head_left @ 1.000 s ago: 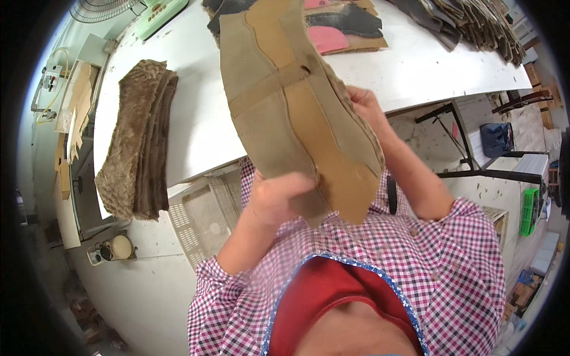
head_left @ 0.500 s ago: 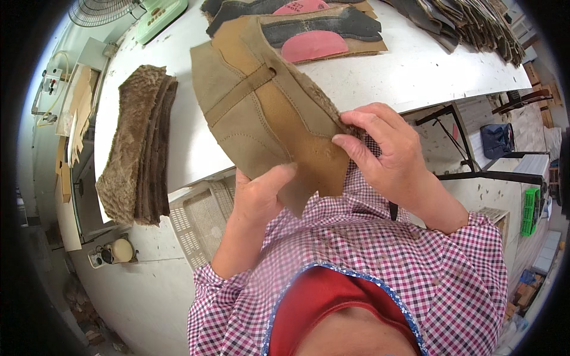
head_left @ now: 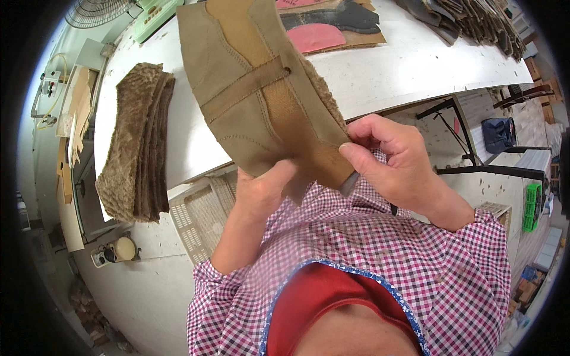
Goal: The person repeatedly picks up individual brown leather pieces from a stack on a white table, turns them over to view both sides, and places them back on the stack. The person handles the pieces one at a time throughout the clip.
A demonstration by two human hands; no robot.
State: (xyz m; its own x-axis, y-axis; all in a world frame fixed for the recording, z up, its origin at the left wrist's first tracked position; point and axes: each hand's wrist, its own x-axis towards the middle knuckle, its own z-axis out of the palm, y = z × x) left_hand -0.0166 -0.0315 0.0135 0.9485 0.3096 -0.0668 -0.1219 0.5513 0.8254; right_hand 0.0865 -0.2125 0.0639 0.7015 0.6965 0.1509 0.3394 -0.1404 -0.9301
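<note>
Between my two hands is a boot upper (head_left: 237, 95), olive-brown with a tan middle panel, stitched seams and a strap across it. Brown fleece shows along its right edge. My left hand (head_left: 261, 193) is closed on its lower left, thumb lying on the face and the other fingers hidden behind. My right hand (head_left: 389, 154) pinches the lower right edge between thumb and fingers. To the left, a stack of brown fleece pieces (head_left: 133, 142) lies at the table's edge.
On the white table (head_left: 409, 77) lie dark and pink cut pieces (head_left: 332, 24) behind the upper. A pile of dark pieces (head_left: 469, 24) is at the far right. A plastic crate (head_left: 205, 216) stands below the front edge; a green scale (head_left: 155, 19) sits at the back left.
The boot upper has come closer and higher in view, turned slightly, and covers more of the pink and dark pieces. My right hand has shifted slightly right and down along its edge.
</note>
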